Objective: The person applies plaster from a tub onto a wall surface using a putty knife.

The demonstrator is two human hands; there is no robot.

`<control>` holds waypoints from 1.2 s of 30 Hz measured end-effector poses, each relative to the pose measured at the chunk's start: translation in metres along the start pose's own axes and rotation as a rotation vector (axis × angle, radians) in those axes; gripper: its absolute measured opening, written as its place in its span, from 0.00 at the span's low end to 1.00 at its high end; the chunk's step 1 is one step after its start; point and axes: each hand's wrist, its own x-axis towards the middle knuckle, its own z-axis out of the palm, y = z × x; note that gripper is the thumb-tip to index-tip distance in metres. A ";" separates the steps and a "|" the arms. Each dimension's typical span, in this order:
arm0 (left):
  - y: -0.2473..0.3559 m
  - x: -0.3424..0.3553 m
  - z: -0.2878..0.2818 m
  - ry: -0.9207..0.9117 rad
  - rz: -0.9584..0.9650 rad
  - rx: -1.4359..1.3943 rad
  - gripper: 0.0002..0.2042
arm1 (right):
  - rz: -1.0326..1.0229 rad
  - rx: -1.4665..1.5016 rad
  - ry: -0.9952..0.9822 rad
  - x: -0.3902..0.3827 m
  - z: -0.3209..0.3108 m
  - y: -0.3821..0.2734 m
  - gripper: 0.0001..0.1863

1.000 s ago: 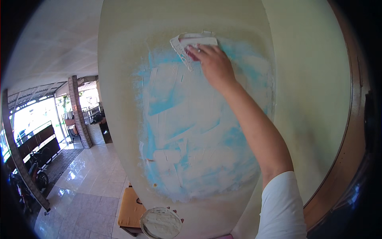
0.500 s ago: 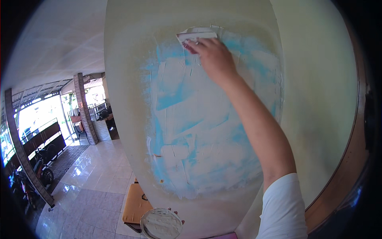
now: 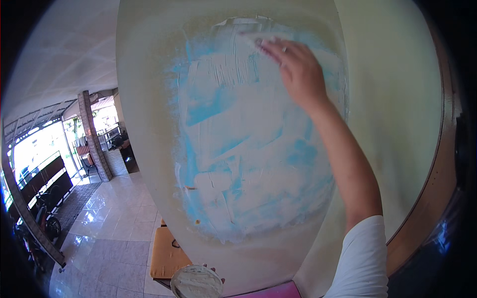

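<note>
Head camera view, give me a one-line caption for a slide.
Right hand presses a putty knife against a blue-and-white plastered wall patch.

**Putty blade pressed flat on a blue-patched wall**

A flat putty blade (image 3: 253,37), smeared white and blurred, is held against the wall (image 3: 149,99) at the upper edge of the blue patch (image 3: 248,144). Most of it is hidden behind the fingers; only its left end is seen. The patch is streaked with white filler, ridged just below the blade, blue showing through at its left and lower rim.
</note>
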 end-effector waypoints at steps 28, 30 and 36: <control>-0.094 0.011 0.012 0.005 0.032 0.031 0.41 | 0.115 -0.158 -0.144 -0.041 0.014 0.069 0.25; -0.091 0.006 0.011 0.010 0.043 0.040 0.41 | -0.004 -0.106 -0.127 -0.080 0.018 0.035 0.26; -0.094 -0.001 0.012 0.025 0.099 0.063 0.41 | -0.146 0.038 -0.064 -0.067 0.004 0.016 0.24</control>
